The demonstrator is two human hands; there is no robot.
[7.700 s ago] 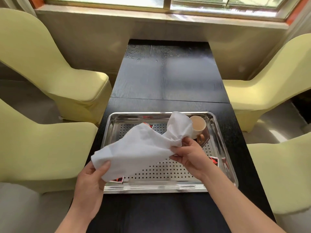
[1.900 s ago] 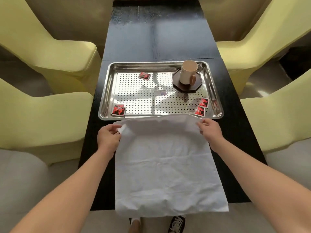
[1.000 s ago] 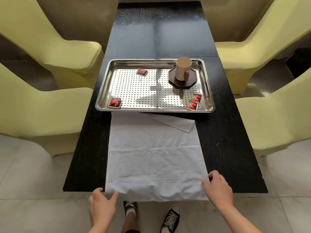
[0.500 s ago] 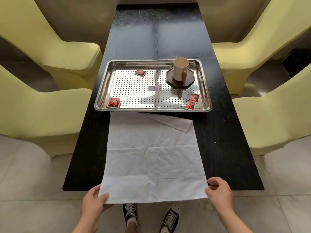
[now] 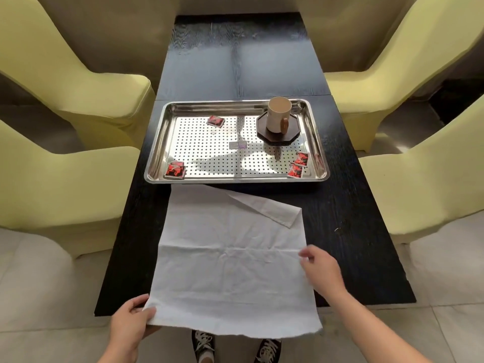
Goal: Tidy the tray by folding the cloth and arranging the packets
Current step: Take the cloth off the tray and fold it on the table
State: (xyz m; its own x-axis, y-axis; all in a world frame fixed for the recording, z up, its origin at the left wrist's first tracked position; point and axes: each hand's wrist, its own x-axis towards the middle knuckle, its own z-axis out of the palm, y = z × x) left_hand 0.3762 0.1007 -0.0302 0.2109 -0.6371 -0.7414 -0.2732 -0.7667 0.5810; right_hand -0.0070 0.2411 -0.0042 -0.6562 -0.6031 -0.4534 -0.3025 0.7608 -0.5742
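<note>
Shiny perforated metal tray (image 5: 157, 142), creased matt white cloth (image 5: 230, 260), dark wood-grain table (image 5: 348, 231).

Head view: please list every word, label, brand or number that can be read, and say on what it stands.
No text can be read.
Red and black packets: printed pattern, words too small.
Small label on the tray: blurred.
Mug, cloth: no print visible.

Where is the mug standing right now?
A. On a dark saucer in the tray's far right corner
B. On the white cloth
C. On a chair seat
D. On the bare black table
A: the mug stands on a dark saucer inside the tray, at its far right corner.
</note>
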